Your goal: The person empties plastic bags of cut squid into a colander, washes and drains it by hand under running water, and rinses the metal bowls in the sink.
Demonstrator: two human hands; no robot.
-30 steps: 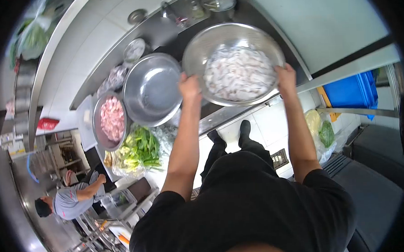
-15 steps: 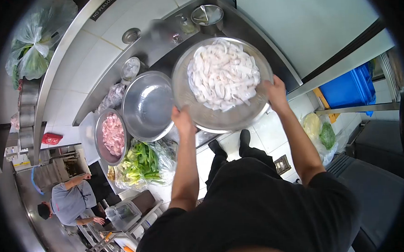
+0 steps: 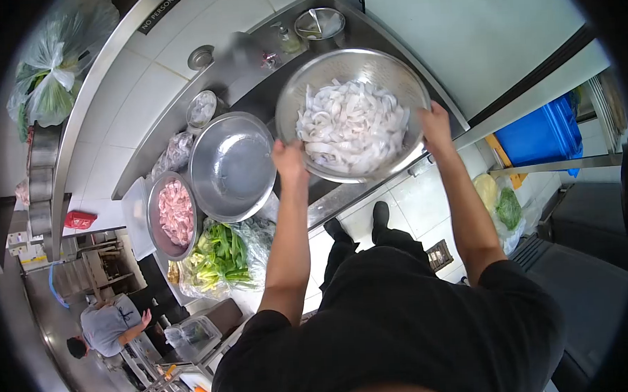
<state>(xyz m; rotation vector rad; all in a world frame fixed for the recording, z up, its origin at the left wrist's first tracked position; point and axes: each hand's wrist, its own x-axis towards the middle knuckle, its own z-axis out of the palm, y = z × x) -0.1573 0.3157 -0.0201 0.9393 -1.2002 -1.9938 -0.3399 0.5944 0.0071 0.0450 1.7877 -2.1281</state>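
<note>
Both of my hands grip the rim of a large round metal colander (image 3: 297,98) whose wall looks finely perforated. My left hand (image 3: 289,158) is closed on its lower left edge, and my right hand (image 3: 436,126) on its right edge. Inside lies a heap of glossy white strips (image 3: 353,128) that look like sliced squid, gathered toward the side nearer me. Just left of my left hand, on the counter, stands a wide metal bowl (image 3: 232,168) with only a wet shine inside. Beyond it is a smaller metal bowl (image 3: 154,227) of pink raw meat pieces (image 3: 176,212).
Bagged green vegetables (image 3: 222,256) lie at the counter's left front. A small container (image 3: 202,110), a pump bottle (image 3: 288,39) and a metal pot (image 3: 320,24) line the back. A blue bin (image 3: 539,133) is on the right. At lower left, a co-worker (image 3: 113,324) stands.
The colander has tilted toward me and shifted slightly right and up. The white strips have slid toward its near side. The co-worker has lowered and moved an arm.
</note>
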